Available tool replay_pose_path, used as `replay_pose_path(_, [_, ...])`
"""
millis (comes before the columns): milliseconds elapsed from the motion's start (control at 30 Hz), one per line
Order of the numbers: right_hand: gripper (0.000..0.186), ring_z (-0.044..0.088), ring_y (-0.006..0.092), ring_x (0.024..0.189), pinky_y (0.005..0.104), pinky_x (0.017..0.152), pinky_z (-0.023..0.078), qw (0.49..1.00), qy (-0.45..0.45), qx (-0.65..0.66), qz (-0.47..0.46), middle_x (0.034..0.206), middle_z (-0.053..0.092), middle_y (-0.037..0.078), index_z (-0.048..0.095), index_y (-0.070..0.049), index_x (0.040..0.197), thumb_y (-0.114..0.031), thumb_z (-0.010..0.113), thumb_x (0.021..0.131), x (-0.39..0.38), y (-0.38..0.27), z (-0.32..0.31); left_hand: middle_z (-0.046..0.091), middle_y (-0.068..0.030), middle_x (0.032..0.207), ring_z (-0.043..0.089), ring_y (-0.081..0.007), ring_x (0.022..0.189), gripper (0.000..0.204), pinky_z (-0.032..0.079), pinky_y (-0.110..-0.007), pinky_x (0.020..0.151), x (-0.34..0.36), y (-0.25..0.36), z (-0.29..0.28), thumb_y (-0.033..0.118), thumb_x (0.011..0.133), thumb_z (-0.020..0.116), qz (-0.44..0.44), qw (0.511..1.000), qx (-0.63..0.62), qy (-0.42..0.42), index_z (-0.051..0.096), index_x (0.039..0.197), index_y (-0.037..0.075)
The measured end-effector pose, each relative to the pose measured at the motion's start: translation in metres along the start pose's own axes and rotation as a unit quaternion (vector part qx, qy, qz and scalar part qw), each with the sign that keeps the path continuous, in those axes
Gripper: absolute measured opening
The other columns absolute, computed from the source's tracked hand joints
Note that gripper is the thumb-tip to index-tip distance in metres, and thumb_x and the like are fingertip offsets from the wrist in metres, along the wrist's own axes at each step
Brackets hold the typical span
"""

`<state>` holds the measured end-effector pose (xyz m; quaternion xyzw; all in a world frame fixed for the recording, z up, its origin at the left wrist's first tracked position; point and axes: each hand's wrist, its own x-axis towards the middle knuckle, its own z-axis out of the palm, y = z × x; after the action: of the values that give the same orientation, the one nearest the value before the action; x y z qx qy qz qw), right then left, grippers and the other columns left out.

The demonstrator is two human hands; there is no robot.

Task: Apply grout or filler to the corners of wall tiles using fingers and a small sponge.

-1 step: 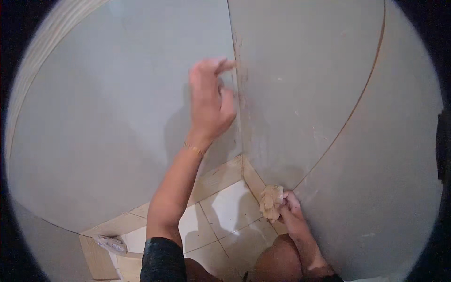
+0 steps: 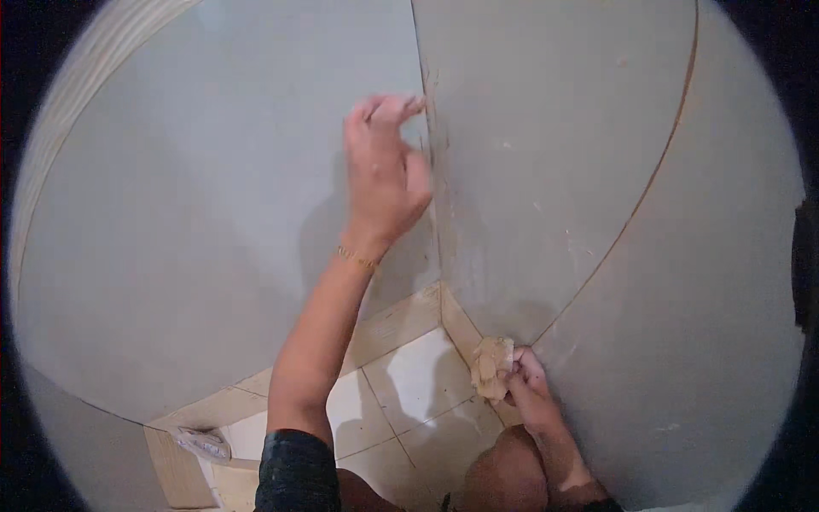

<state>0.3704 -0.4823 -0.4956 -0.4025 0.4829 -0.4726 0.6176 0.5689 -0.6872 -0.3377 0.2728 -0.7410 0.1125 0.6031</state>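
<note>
Left hand: the left hand (image 2: 384, 175) is raised at the corner seam (image 2: 438, 235), its fingers half bent and the thumb apart from the forefinger, so it is released rather than clenched; blur hides whether the fingertip touches the seam.
Right hand: the right hand (image 2: 531, 388) is grasping a flat piece with tan paste (image 2: 488, 369), thumb on its upper face.
Place of the piece: low, near the right wall (image 2: 563, 128), in front of the skirting (image 2: 388, 328).
Edges: the seam goes down between the left wall (image 2: 205, 179) and the right wall until the skirting, with tan smears along it; a brown joint (image 2: 655, 175) crosses the right wall and looks curved here.
Room for moving: to the left of the raised hand, the flat wall spreads wide; the right hand has less space, between the wall and the bent knee (image 2: 508, 469).
Below: the tiled floor (image 2: 431, 352); a plastic bag (image 2: 203, 444) lies near the skirting, at lower left.
</note>
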Motion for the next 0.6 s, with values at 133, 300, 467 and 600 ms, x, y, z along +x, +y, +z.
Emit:
replay_pose_path(133, [0.018,0.053,0.0113,0.079,0.0278,0.070,0.046,1.000,-0.008,-0.022,0.001,0.089,0.056,0.003,0.047,-0.005,0.107,-0.005,0.051,0.089,0.006,0.010,-0.008,0.059,-0.0101,0.112,0.040,-0.0362,0.123,0.054,0.028,-0.054,0.100,0.003,-0.011,0.023,-0.003,0.068,0.052,0.068,0.976,0.205,-0.006,0.049,0.121,0.005])
replay_pose_path(300, [0.017,0.052,0.0117,0.079,0.0285,0.071,0.046,0.999,-0.018,0.022,-0.022,0.089,0.055,0.003,0.046,-0.005,0.106,-0.004,0.052,0.089,0.009,0.021,-0.014,0.056,-0.0105,0.125,0.032,-0.0372,0.132,0.056,0.021,-0.052,0.108,-0.058,-0.018,0.032,0.000,0.071,0.053,0.072,0.967,0.229,-0.082,0.047,0.126,0.007])
replay_pose_path(467, [0.016,0.052,0.0099,0.078,0.0263,0.068,0.045,0.999,-0.003,-0.042,-0.007,0.090,0.054,0.001,0.046,-0.006,0.105,-0.004,0.050,0.090,0.008,0.008,-0.006,0.052,-0.0108,0.132,0.026,-0.0381,0.137,0.059,0.015,-0.054,0.111,-0.047,-0.014,0.017,0.000,0.073,0.053,0.072,0.984,0.158,-0.044,0.044,0.131,0.006])
replay_pose_path(600, [0.017,0.054,0.0115,0.081,0.0286,0.074,0.046,1.000,-0.020,0.009,-0.015,0.091,0.055,0.004,0.045,-0.004,0.106,-0.003,0.052,0.090,0.008,0.007,-0.001,0.051,-0.0113,0.133,0.024,-0.0386,0.137,0.059,0.015,-0.056,0.111,0.002,-0.010,0.014,0.002,0.074,0.054,0.100,0.970,0.222,0.011,0.043,0.132,0.007])
